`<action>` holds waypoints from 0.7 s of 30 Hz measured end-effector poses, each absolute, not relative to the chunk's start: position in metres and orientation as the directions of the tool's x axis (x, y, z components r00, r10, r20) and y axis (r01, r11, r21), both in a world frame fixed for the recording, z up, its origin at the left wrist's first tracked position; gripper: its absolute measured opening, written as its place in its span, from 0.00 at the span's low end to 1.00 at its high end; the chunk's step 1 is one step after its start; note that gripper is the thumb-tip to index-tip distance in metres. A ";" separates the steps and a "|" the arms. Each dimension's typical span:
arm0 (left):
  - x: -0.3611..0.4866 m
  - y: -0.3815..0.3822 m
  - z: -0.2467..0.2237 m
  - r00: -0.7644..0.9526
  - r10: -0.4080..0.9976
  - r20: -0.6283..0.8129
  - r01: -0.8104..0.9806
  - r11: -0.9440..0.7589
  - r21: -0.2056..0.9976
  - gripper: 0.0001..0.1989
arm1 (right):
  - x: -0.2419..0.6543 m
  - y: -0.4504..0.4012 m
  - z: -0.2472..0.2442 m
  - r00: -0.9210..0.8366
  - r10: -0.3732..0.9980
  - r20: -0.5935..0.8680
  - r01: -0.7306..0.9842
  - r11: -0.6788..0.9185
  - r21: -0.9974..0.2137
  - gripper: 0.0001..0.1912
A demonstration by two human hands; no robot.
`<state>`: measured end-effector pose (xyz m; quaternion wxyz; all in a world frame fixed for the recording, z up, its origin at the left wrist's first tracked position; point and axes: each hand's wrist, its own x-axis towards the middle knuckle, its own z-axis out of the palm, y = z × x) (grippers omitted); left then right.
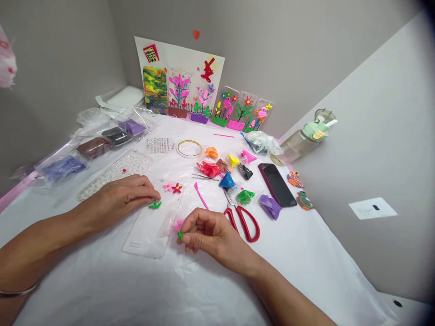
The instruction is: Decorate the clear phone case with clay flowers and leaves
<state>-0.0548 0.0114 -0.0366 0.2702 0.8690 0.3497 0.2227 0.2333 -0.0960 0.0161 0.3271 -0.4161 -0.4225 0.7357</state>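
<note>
A clear phone case (148,235) lies on the white-covered table in front of me. Small green clay leaves (155,205) sit on its upper left part, and a pink clay flower (168,186) and a red clay flower (176,188) are at its top. My left hand (127,194) is closed at the case's left edge, its fingertips right beside the leaves. To the right of the case, my right hand (210,233) pinches a bit of green clay (180,235) between thumb and fingers. A pink clay lump in thin plastic (176,225) lies just behind those fingertips.
Red-handled scissors (249,224), a purple clay packet (270,207) and a phone (277,184) lie to the right. Several coloured clay packets, tweezers (205,177) and a bangle (189,148) are farther back. A bottle (304,138) stands by the wall; decorated cases (226,106) lean behind.
</note>
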 end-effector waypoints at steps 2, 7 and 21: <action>-0.054 0.012 -0.036 0.649 0.729 0.218 0.487 -0.618 0.617 0.20 | 0.233 -0.096 0.015 -0.438 0.834 -0.334 -0.144 -0.432 -0.890 0.25; -0.047 -0.002 -0.016 0.564 0.775 0.286 0.477 -0.588 0.653 0.14 | 0.232 -0.094 0.013 -0.398 0.863 -0.311 -0.192 -0.410 -0.892 0.23; -0.002 -0.058 -0.002 0.670 0.666 0.326 0.251 -0.618 0.745 0.05 | 0.228 -0.095 0.012 -0.382 0.870 -0.311 -0.228 -0.415 -0.881 0.25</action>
